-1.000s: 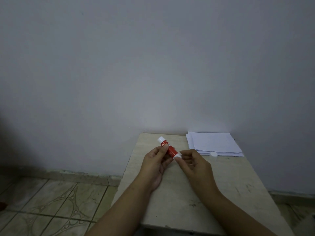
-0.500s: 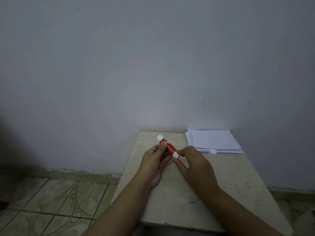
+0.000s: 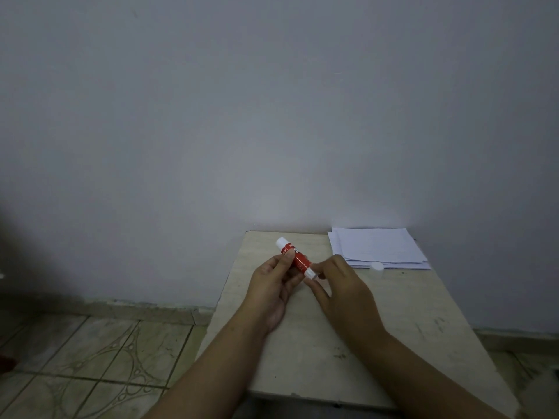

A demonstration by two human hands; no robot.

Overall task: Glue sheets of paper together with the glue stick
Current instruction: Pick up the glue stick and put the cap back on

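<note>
Holding the glue stick around its red middle, the left hand keeps it above the table. The right hand pinches its white end, maybe twisting. It looks light, hard and smooth. Floppy paper sheets lie at two o'clock, the little cap just beside them.

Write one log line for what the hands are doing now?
left hand: holds glue stick | right hand: pinches its near end | cap: by paper stack
</note>
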